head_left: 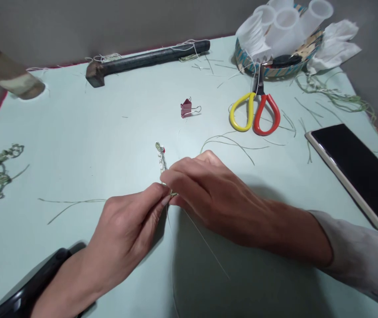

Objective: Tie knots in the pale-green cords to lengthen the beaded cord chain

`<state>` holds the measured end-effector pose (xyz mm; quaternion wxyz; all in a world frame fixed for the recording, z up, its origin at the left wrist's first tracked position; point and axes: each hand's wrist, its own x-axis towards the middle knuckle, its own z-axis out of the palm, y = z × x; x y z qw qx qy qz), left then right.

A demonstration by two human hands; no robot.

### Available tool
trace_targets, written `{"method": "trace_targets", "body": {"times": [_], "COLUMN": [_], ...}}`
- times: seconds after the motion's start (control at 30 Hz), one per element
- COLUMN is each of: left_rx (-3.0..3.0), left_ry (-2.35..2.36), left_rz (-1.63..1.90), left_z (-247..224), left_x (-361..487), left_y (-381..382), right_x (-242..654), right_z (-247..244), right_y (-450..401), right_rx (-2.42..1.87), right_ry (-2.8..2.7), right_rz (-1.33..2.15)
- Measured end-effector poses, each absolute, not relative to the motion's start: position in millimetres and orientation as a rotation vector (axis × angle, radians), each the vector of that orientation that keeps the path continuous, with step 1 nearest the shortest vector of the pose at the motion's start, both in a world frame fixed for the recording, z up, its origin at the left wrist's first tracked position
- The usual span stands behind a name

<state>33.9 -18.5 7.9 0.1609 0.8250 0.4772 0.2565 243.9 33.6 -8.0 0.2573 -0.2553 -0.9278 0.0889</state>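
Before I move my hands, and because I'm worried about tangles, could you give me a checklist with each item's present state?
1. Left hand pinching the green-and-white cord: ok.
2. Right hand grip on it: cannot tell; its fingertips are partly hidden.
3. Pale threads uncrossed where visible below the hands: ok.
4. Green strands clear of the left hand: not ok; they run up to it.
5. Scissors apart from both hands: ok.

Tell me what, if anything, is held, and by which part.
Left hand and right hand pinch the knotted cord by its near part; fingers hide the exact spot.
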Motion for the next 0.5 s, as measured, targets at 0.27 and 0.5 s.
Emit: {"method": "trace_targets", "body": {"times": [0.27,0.5], "left_rx": [2.379,2.398], "left_ry": [1.341,1.353], "left_rz": [0.737,0.733], "left_z": [7.3,6.8], "left_x": [33.2,33.2], "left_y": [-14.8,-18.5], "right_x": [240.6,249.3], "right_z": [-7.9,-0.8], "right_y": [33.7,36.2], "right_rx": [-0.755,-0.680], "right_ry": [-2.509,-2.548], "right_rz": [0.577,0.357]}}
